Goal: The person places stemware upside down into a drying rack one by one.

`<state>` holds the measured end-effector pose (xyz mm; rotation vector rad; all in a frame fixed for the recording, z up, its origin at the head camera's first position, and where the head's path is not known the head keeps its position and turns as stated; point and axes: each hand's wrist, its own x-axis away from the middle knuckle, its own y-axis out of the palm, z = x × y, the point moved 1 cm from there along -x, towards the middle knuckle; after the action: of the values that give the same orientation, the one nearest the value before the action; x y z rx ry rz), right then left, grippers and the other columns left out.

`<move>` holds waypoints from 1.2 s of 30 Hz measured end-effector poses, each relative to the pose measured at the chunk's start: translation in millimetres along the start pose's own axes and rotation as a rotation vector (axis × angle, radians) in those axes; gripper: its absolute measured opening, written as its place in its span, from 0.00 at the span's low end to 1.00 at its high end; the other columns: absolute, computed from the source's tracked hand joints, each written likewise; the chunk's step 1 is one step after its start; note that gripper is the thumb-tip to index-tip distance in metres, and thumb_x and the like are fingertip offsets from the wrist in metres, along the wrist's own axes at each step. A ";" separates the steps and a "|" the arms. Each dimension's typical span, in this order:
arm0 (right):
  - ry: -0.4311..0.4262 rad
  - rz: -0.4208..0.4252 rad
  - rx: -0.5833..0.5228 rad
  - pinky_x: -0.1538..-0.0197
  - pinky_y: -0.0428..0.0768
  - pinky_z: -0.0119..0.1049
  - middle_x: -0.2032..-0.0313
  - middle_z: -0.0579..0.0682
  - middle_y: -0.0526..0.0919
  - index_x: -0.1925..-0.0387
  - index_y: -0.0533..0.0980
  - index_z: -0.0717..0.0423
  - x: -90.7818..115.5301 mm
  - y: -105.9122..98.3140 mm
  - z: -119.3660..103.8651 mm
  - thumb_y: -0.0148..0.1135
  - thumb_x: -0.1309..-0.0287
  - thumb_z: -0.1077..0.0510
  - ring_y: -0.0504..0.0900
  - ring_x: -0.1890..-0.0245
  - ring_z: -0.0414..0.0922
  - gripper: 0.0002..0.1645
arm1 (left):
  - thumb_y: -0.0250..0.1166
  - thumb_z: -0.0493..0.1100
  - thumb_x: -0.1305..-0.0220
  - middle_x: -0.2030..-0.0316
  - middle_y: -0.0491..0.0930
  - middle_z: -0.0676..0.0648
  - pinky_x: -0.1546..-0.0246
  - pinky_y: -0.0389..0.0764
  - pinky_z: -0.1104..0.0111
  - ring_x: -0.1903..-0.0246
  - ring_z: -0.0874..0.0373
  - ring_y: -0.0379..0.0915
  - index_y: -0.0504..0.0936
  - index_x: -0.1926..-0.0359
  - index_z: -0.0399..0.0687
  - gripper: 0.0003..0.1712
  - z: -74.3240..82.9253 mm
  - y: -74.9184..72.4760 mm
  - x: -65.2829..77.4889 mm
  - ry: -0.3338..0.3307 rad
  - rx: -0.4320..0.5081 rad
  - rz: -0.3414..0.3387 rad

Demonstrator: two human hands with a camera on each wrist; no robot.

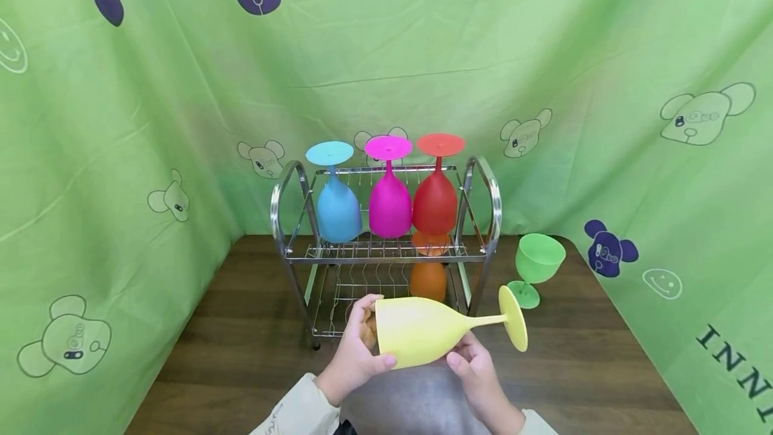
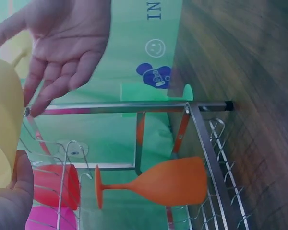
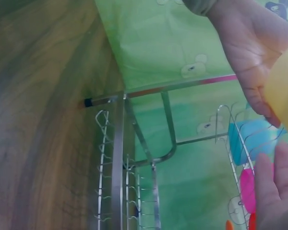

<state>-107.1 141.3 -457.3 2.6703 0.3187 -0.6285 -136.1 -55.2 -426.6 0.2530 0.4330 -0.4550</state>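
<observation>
A yellow plastic goblet (image 1: 417,329) lies sideways in the air in front of the rack, its foot toward the right. My left hand (image 1: 356,348) grips it at the rim end, thumb on the near side and fingers at the mouth. My right hand (image 1: 480,374) is under the bowl near the stem. In the left wrist view that right hand (image 2: 69,43) shows its palm with fingers extended; whether it touches the goblet is unclear. Upside down on the rack's upper tier stand a blue goblet (image 1: 339,210), a magenta goblet (image 1: 390,207) and a red goblet (image 1: 435,203).
The two-tier metal dish rack (image 1: 386,260) stands on a dark wooden table (image 1: 580,368). An orange goblet (image 1: 429,280) is upside down on its lower tier, at the right. Right of the rack, a green goblet (image 1: 539,259) stands upright. Green patterned cloth (image 1: 604,52) surrounds the table.
</observation>
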 end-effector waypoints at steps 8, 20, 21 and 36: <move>-0.046 0.172 0.029 0.58 0.75 0.22 0.59 0.37 0.82 0.48 0.77 0.44 -10.6 9.0 -6.9 0.44 0.40 0.72 0.77 0.62 0.29 0.28 | 0.72 0.61 0.48 0.46 0.69 0.48 0.51 0.76 0.71 0.50 0.63 0.70 0.57 0.37 0.51 0.46 -9.9 0.0 6.8 -0.059 0.018 0.018; -0.041 0.145 -0.010 0.51 0.78 0.25 0.47 0.41 0.80 0.36 0.71 0.42 -13.7 15.3 -6.9 0.54 0.41 0.71 0.80 0.52 0.34 0.34 | 0.79 0.46 0.56 0.45 0.73 0.45 0.43 0.68 0.68 0.46 0.63 0.68 0.57 0.37 0.35 0.52 -13.8 -4.1 13.8 -0.187 -0.244 0.005; -0.026 0.141 -0.008 0.52 0.79 0.26 0.48 0.41 0.80 0.36 0.70 0.42 -13.6 16.1 -7.1 0.54 0.43 0.71 0.80 0.53 0.34 0.35 | 0.80 0.42 0.58 0.46 0.73 0.44 0.44 0.70 0.67 0.47 0.63 0.68 0.58 0.37 0.35 0.52 -13.9 -4.2 13.9 -0.201 -0.267 0.006; -0.135 0.093 0.296 0.60 0.81 0.24 0.50 0.37 0.78 0.37 0.68 0.46 -12.0 15.6 1.8 0.59 0.62 0.83 0.79 0.57 0.32 0.49 | 0.75 0.40 0.58 0.42 0.72 0.41 0.42 0.69 0.59 0.44 0.57 0.67 0.64 0.35 0.38 0.48 -25.5 -17.6 23.9 -0.314 -0.503 -0.055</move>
<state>-113.6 124.9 -448.4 2.8806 0.0669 -0.8813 -133.9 -70.9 -462.3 -0.3150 0.2350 -0.4166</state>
